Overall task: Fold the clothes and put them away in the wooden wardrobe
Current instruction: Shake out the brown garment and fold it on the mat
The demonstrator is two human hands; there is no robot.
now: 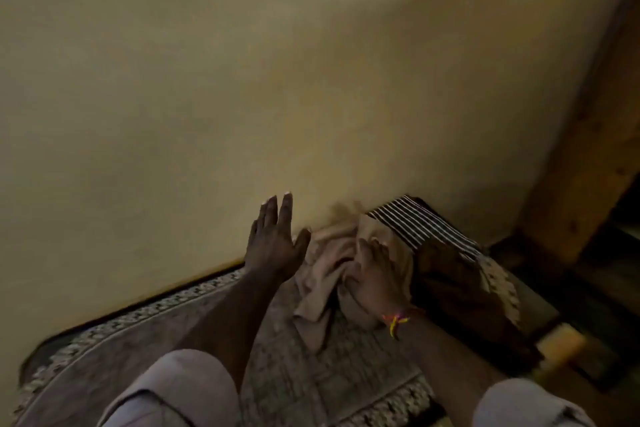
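A crumpled beige garment (329,274) lies bunched on a patterned rug (166,315) at the foot of a plain wall. My right hand (372,270) is closed on the bunched cloth, with a coloured thread band at its wrist. Just left of the garment, my left hand (273,239) hovers with flat, spread fingers and holds nothing. A dark cloth with white stripes (412,225) and a brown patterned cloth (460,284) lie stacked right of the beige garment. The wooden wardrobe (588,156) rises at the right edge, only its side post showing. The frame is motion-blurred.
The yellowish wall (242,80) fills most of the view directly ahead. A small tan block (561,347) lies on the dark floor at lower right. My knees in grey shorts (183,392) sit at the bottom edge.
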